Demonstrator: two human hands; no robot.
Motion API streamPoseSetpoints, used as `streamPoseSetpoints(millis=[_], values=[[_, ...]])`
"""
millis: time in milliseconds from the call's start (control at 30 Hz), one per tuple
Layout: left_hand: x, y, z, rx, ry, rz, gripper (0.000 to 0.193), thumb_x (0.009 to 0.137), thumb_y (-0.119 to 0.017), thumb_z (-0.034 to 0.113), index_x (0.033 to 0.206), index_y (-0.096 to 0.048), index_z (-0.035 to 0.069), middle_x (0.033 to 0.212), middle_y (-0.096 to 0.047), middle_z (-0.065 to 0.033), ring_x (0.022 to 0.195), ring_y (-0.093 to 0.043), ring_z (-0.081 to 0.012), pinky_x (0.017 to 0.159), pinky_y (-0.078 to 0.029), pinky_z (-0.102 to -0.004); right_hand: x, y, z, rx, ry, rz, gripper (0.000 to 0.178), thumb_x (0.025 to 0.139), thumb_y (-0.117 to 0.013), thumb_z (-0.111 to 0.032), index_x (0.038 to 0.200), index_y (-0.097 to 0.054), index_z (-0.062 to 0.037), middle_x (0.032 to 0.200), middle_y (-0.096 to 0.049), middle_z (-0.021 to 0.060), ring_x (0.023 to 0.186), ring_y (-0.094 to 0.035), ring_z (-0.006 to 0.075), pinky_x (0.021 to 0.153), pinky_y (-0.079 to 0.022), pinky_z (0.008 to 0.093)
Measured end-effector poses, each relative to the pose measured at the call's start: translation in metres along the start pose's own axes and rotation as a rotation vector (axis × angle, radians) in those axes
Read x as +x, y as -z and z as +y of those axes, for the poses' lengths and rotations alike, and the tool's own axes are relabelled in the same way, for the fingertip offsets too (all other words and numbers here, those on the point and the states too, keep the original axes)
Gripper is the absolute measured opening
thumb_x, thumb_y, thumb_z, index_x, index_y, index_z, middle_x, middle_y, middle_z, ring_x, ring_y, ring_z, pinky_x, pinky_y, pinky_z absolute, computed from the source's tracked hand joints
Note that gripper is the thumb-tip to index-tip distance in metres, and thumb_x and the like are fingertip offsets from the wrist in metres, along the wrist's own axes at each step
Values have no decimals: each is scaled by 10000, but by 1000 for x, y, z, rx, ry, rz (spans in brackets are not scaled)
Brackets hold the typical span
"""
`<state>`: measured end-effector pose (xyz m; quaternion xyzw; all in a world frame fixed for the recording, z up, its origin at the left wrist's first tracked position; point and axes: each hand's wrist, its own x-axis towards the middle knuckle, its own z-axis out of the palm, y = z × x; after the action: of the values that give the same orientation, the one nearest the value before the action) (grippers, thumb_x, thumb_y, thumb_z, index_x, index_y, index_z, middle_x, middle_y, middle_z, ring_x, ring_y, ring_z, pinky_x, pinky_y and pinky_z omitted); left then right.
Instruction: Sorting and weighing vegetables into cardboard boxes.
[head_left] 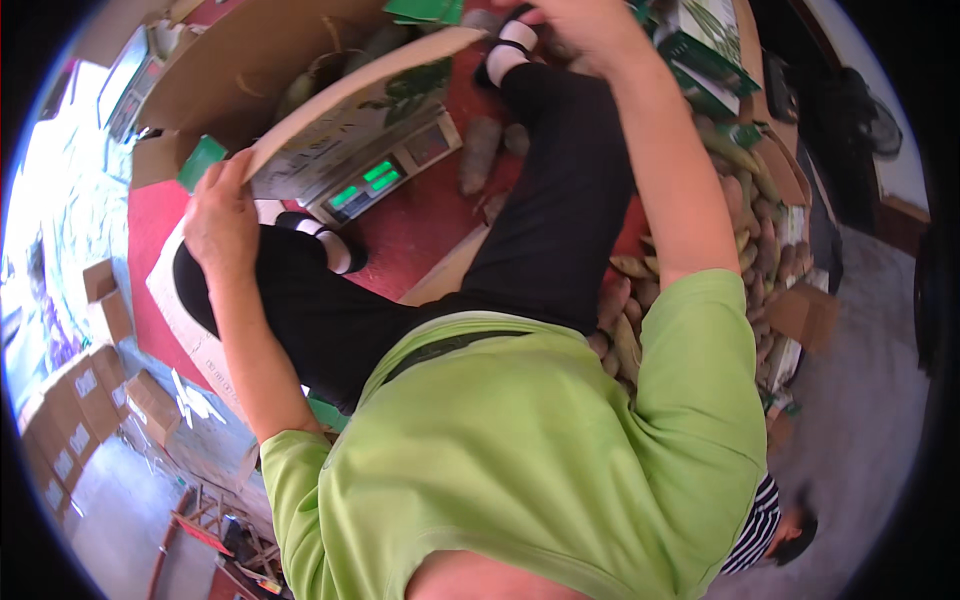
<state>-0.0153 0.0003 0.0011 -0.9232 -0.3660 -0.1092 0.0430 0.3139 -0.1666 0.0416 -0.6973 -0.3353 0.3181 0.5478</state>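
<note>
An open cardboard box stands tilted on a digital scale with lit green displays. Several long tubers show inside it, partly in shadow. My left hand is closed round the box's near left corner, beside a green flap or strip. At the top edge of the view, my right hand reaches past the box's right end, above my shoe. Its fingers are partly cut off, and whether they touch anything is hidden. Loose reddish-brown tubers lie on the red floor covering right of the scale.
A big heap of sweet potatoes lies to my right, with green-and-white cartons beyond it. Brown cartons line the left side, near a wooden frame. A person in a striped top is at the lower right.
</note>
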Motion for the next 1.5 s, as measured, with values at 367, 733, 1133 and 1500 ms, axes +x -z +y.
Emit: streamPoseSetpoints(millis=[367, 733, 1133, 1500], values=[[5, -10, 2, 17, 2, -18, 324, 827, -562, 97, 1102, -633, 252, 973, -636, -2, 851, -636, -242, 690, -510, -352, -263, 178, 275, -623, -516, 403, 194, 827, -602, -179, 941, -645, -28, 924, -663, 146, 850, -639, 276, 752, -490, 351], [1, -2, 13, 9, 66, -1, 283, 827, -580, 107, 1067, -647, 240, 985, -645, -9, 908, -628, -244, 732, -502, -346, -483, 87, 363, -886, -1254, -78, 731, 735, -701, -355, 1366, -357, -221, 1341, -462, 78, 1234, -433, 327, 1000, -369, 493], [0, -3, 7, 31, 44, 26, 302, 801, -586, 96, 1062, -645, 237, 945, -644, -13, 875, -633, -248, 734, -506, -349, -461, 50, 328, -956, -1535, -38, 663, 700, -763, -254, 1255, -404, -209, 1303, -489, 64, 1217, -461, 297, 953, -405, 516], [1, 0, 5, 25, 39, 28, 289, 798, -585, 94, 1049, -642, 227, 931, -627, -9, 896, -619, -239, 739, -503, -360, -420, 107, 313, -413, -852, 683, 682, 729, -758, -181, 1299, -417, -24, 1178, -554, 145, 1124, -498, 246, 950, -380, 321]])
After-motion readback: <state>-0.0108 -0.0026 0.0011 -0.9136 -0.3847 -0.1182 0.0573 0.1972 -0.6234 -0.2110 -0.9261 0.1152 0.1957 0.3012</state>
